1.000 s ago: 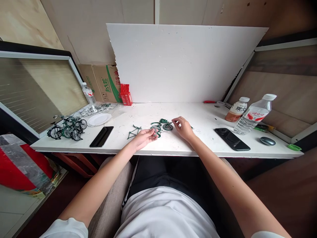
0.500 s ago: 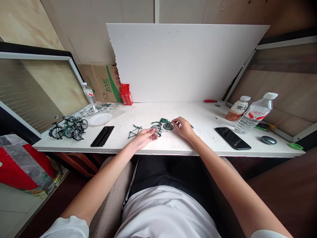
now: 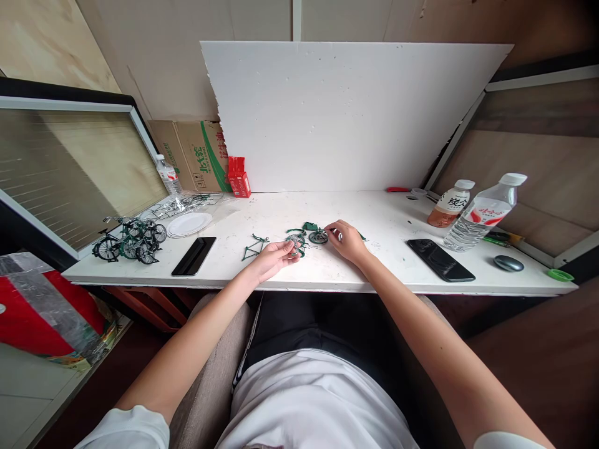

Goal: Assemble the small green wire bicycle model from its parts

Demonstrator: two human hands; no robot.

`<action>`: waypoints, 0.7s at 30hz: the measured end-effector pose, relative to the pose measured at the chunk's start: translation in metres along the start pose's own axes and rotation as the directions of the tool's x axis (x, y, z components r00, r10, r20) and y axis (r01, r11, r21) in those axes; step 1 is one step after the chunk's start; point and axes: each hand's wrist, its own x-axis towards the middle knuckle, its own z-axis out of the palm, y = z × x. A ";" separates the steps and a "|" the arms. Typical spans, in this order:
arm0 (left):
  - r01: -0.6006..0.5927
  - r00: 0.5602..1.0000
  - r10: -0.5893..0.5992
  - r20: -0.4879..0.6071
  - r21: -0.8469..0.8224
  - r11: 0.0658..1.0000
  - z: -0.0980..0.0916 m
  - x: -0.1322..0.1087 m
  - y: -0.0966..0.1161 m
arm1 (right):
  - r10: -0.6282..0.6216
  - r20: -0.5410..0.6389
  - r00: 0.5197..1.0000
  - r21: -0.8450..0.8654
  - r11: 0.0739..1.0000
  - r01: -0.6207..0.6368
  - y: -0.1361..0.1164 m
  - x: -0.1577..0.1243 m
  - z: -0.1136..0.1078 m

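Note:
My left hand [image 3: 275,260] is closed, thumb against fingers, on a small model bicycle wheel [image 3: 296,242] with pale spokes; its lower part is partly covered by the fingers. Just right of it, my right hand [image 3: 349,240] is pinched beside another dark spoked wheel [image 3: 318,237] on the white table. Whatever its fingertips hold is too small to make out. Behind that wheel lies a small green block-like part [image 3: 309,226]. To the left of my left hand lies a thin green bicycle frame [image 3: 253,247]. A green piece [image 3: 362,237] shows just past my right hand.
Several assembled model bicycles [image 3: 128,239] stand at the left, near a white plate [image 3: 189,223] and a phone [image 3: 193,256]. At the right are another phone [image 3: 440,259], a mouse [image 3: 508,263], a brown drink bottle [image 3: 452,204] and a water bottle [image 3: 486,212].

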 end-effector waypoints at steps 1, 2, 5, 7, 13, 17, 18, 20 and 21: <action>-0.001 1.000 0.001 0.001 0.001 1.000 0.000 0.000 0.000 | -0.001 0.000 1.000 -0.001 1.000 0.001 0.000 0.000 0.000; -0.002 1.000 0.002 0.001 0.002 1.000 0.000 0.000 0.000 | -0.002 0.000 1.000 -0.002 1.000 0.002 0.000 0.000 0.000; -0.004 1.000 0.004 0.003 0.002 1.000 0.001 0.000 0.000 | -0.018 -0.009 1.000 0.003 1.000 0.018 0.002 0.000 0.002; -0.006 1.000 0.006 0.001 0.000 1.000 0.001 0.000 0.000 | -0.035 -0.021 0.999 0.009 0.999 0.036 0.004 0.001 0.003; -0.009 1.000 0.009 0.010 0.008 1.000 -0.001 0.000 -0.001 | -0.068 -0.030 0.997 0.005 0.998 0.068 0.008 0.001 0.006; -0.007 1.000 0.007 0.007 0.020 1.000 0.001 -0.001 0.000 | -0.067 -0.021 0.998 -0.004 0.998 0.067 0.008 0.001 0.006; -0.006 1.000 0.005 0.006 0.022 1.000 0.002 -0.001 0.000 | -0.067 -0.020 0.998 -0.004 0.998 0.067 0.008 0.001 0.006; -0.004 1.000 0.004 0.005 0.030 1.000 0.003 -0.002 0.001 | -0.071 -0.019 0.997 -0.004 0.997 0.071 0.008 0.001 0.006; -0.006 1.000 0.005 0.004 0.035 0.999 0.003 -0.002 0.001 | -0.073 -0.021 0.997 -0.004 0.997 0.073 0.009 0.001 0.006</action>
